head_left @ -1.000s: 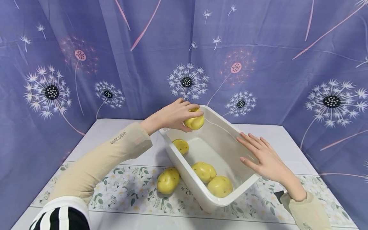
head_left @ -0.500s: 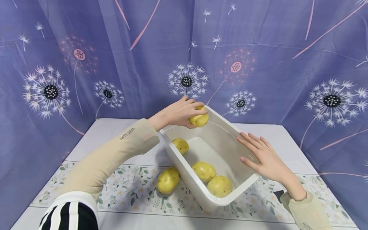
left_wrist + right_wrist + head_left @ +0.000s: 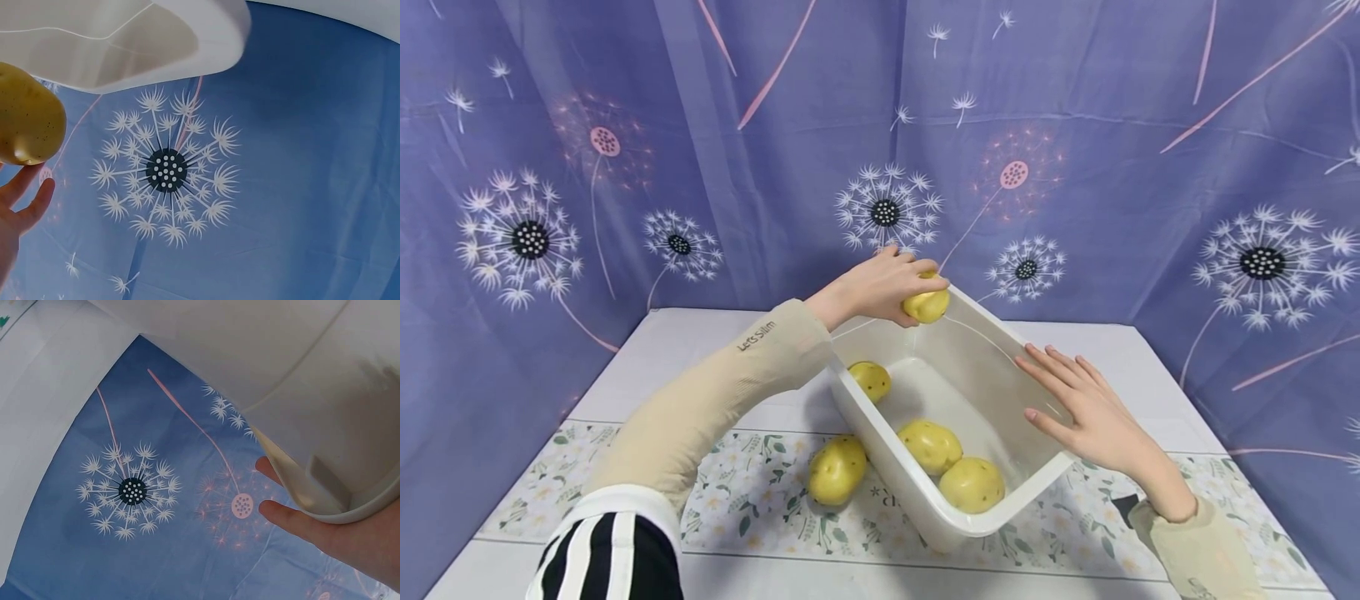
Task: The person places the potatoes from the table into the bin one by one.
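My left hand (image 3: pixel 886 287) grips a yellow potato (image 3: pixel 927 306) above the far end of a white plastic tub (image 3: pixel 955 523). In the left wrist view the same potato (image 3: pixel 30 115) is at the left edge, with fingertips against its surface. Inside the tub lie a potato near the far left (image 3: pixel 870 381), one at the middle (image 3: pixel 929 446) and one at the near corner (image 3: pixel 972 485). Another potato (image 3: pixel 837 470) sits outside, by the tub's left wall. With fingers straight and spread, my right hand (image 3: pixel 1093 417) rests on the tub's right rim; the right wrist view shows fingers beside the rim (image 3: pixel 340 516).
The tub stands at an angle on a white table (image 3: pixel 722 575) with a floral-printed band (image 3: pixel 760 500). A purple curtain (image 3: pixel 775 167) with dandelion prints hangs close behind the table and along both sides.
My left hand has moved right and slightly up with the potato, further over the tub's far end. The right hand, the tub and the other potatoes stay where they were.
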Demonstrator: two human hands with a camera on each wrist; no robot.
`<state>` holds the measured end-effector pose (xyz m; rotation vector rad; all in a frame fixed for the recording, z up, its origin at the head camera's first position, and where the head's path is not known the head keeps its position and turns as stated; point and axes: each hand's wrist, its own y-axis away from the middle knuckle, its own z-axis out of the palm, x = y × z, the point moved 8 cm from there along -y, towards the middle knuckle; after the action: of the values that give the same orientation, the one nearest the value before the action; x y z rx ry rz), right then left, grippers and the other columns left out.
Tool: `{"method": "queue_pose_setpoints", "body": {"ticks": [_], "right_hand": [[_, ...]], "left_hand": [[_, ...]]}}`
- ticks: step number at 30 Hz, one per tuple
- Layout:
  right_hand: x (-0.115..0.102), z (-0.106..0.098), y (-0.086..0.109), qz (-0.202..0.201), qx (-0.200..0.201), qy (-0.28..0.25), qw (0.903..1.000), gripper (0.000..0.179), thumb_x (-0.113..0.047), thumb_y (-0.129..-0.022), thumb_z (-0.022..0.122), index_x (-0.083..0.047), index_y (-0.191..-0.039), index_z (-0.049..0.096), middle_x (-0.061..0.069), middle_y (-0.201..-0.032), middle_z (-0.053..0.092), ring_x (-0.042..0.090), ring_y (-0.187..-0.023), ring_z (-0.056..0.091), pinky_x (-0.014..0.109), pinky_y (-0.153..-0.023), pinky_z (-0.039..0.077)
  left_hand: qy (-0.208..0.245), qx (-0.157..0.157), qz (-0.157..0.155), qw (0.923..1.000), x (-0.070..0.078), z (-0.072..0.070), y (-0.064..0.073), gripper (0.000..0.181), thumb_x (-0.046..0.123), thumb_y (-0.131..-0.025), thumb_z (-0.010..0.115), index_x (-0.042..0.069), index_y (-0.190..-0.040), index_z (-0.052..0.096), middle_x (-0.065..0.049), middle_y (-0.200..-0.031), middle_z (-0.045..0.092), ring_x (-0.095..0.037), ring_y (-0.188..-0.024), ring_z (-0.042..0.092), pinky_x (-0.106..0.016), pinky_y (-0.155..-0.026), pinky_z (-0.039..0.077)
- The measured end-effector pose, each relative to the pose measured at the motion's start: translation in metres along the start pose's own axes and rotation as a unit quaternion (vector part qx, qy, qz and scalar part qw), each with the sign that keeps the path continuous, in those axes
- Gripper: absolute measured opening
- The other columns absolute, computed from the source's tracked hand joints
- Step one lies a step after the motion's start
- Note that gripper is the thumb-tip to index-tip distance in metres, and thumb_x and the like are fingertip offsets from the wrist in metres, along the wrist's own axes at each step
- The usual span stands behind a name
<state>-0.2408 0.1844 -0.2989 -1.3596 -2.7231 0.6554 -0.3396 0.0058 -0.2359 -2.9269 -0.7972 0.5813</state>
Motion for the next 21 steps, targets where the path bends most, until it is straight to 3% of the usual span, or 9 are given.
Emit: {"method": "queue_pose_setpoints", "body": {"ticks": [10,21], "right_hand": [[0.0,0.0,0.0,0.001,0.0,-0.001,1.0,0.059,-0.03,-0.083,0.058,-0.017,-0.137,0.037,0.008,-0.144,0.031,0.034,-0.132,0.027,0.052,-0.108,0.012],[0.001,0.001,0.0,0.0,0.0,-0.002,1.0,0.059,-0.03,-0.083,0.058,-0.016,-0.136,0.037,0.005,-0.146,0.029,0.034,-0.132,0.026,0.052,-0.108,0.011]], "left_hand": [[-0.016,-0.027,0.002,0.9995,-0.001,0.014,-0.009,0.058,0.043,-0.076,0.062,0.023,-0.127,0.044,-0.007,-0.123,0.049,-0.028,-0.096,0.054,-0.043,-0.086,0.041],[-0.016,-0.035,-0.008,0.9992,-0.004,0.022,-0.011,0.058,0.043,-0.075,0.062,0.023,-0.126,0.044,-0.007,-0.124,0.05,-0.028,-0.097,0.055,-0.047,-0.091,0.039]]}}
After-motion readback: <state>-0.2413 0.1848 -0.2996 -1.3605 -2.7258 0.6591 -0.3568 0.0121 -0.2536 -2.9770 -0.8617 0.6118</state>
